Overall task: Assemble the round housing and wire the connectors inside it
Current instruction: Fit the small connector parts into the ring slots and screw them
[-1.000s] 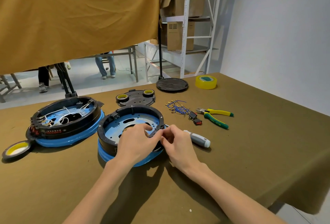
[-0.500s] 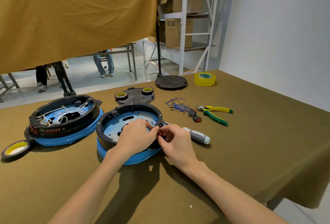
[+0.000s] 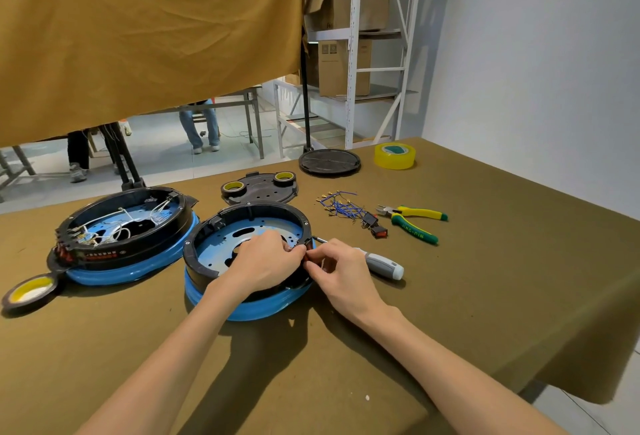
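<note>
A round housing (image 3: 242, 247), a glossy black plastic ring over a blue perforated metal floor and a blue rubbery skirt, sits on the olive felt-like table cover (image 3: 485, 296) straight ahead of the person. The left hand (image 3: 263, 263) reaches in over the ring's near right side, fingers curled down against the inner wall; the right hand (image 3: 341, 270) meets it from outside the rim, fingertips pinched at the same spot. Between the two sets of fingertips a small red and black switch (image 3: 306, 254) shows at the rim, gripped from both sides, mostly hidden by fingers.

Just beyond the right hand lies a screwdriver (image 3: 381, 263) with a grey and white handle, its thin shaft pointing at the rim. Further right lie a loose tangle of blue wires (image 3: 341, 207) with brass terminals, two more rocker switches (image 3: 374, 226) and yellow-green pliers (image 3: 414, 221).

To the left stands a second housing (image 3: 124, 233) of the same build, filled with white wiring, a yellow tape roll (image 3: 29, 290) at its near left edge. Behind lie a flat black cover plate (image 3: 261, 188) carrying two tape rolls, a round black lid (image 3: 329, 160) and a clear yellow tape roll (image 3: 394, 155)
</note>
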Motion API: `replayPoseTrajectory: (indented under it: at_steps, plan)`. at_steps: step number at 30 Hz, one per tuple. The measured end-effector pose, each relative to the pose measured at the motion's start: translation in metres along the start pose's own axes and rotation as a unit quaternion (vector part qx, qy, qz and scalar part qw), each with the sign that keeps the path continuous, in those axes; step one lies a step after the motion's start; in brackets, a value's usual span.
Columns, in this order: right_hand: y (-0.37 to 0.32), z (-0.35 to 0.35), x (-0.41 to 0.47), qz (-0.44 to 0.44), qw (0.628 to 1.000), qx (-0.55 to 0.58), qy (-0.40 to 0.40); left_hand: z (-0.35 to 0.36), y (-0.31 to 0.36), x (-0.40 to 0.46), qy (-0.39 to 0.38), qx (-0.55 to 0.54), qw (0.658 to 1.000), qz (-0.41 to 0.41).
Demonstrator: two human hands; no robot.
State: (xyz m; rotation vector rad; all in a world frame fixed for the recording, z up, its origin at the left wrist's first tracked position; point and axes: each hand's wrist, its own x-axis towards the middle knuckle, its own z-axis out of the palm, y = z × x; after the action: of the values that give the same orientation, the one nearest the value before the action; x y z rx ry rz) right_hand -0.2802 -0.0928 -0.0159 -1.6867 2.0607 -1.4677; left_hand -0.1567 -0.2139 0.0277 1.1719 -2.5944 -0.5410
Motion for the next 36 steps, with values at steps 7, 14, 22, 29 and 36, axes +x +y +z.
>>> replayPoseTrajectory:
  at_steps: [7,14,22,29,36]
  plan:
    - [0.002,0.004,-0.004,-0.004,1.0,0.012,0.023,0.004,-0.001,-0.004,0.059,0.01,0.998,0.021]
    - [0.002,0.008,0.0,0.014,0.999,0.016,0.034,0.005,-0.002,-0.001,0.066,0.002,0.998,0.015]
    - [0.005,-0.01,0.011,0.037,0.997,0.064,-0.034,0.005,-0.004,-0.004,0.083,-0.016,0.996,0.023]
    - [0.008,-0.026,0.025,0.031,0.98,0.117,-0.158,0.001,-0.019,-0.012,0.093,-0.009,0.992,0.083]
    - [0.002,-0.031,0.045,-0.099,0.985,-0.064,-0.126,-0.004,-0.021,-0.022,0.111,-0.035,0.985,0.126]
